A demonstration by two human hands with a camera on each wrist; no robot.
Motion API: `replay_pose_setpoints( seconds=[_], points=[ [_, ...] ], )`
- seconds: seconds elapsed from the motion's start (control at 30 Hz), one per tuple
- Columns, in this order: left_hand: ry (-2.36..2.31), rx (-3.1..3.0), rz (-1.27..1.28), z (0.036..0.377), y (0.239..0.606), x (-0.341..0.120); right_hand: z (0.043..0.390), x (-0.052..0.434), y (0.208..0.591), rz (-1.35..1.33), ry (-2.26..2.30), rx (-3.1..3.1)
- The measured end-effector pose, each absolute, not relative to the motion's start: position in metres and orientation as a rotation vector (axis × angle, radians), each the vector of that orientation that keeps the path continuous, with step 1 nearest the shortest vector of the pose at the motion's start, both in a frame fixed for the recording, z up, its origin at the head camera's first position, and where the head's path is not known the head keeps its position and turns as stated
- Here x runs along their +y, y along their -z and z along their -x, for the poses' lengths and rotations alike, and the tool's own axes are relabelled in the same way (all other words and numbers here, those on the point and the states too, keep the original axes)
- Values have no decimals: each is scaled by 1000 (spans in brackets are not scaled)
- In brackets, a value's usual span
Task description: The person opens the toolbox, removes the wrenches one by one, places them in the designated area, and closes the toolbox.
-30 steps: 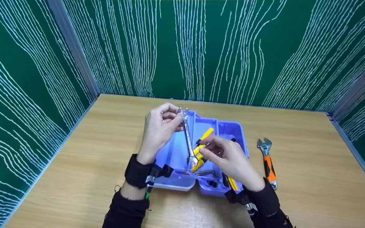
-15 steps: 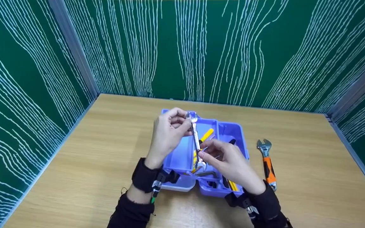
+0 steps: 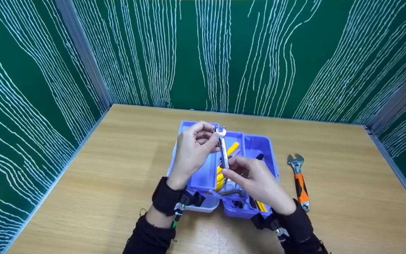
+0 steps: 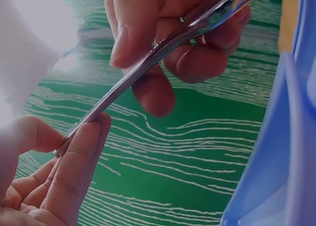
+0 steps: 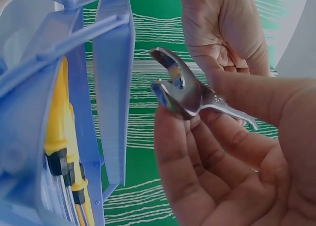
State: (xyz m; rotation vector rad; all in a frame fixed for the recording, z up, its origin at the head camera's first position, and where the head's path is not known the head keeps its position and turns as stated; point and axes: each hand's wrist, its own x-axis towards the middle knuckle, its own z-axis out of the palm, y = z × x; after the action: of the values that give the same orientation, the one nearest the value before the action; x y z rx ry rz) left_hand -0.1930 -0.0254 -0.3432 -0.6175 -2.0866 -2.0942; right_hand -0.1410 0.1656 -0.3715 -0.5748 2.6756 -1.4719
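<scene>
A blue toolbox [image 3: 259, 144] holding yellow-handled tools [image 3: 229, 150] lies below; an adjustable wrench [image 3: 300, 181] lies to its right. A steel spanner [image 3: 223, 151] is pinched above the box: far end by the left hand [image 3: 190, 153], near end by the right hand [image 3: 256, 181].

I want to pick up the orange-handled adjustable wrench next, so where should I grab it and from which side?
Take the adjustable wrench by its orange handle, coming straight down from above. It lies flat on the table with its jaw pointing away, apart from the blue tray, so both long sides of the handle look free for thumb and fingers. The right hand is nearer.
</scene>
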Motion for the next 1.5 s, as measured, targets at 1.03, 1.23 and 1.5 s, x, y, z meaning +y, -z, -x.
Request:
replay_pose_setpoints(
  seconds=[1.03, 1.23, 1.5],
  points=[
    [1940, -2277, 791, 184, 359, -3, 143, 204, 364, 439, 1534, 2823],
    [1864, -2354, 910, 182, 364, 1, 142, 217, 364, 384, 1585, 2834],
    [1740, -2417, 1014, 178, 367, 8, 141, 236, 367, 361, 1639, 2849]
  ],
)
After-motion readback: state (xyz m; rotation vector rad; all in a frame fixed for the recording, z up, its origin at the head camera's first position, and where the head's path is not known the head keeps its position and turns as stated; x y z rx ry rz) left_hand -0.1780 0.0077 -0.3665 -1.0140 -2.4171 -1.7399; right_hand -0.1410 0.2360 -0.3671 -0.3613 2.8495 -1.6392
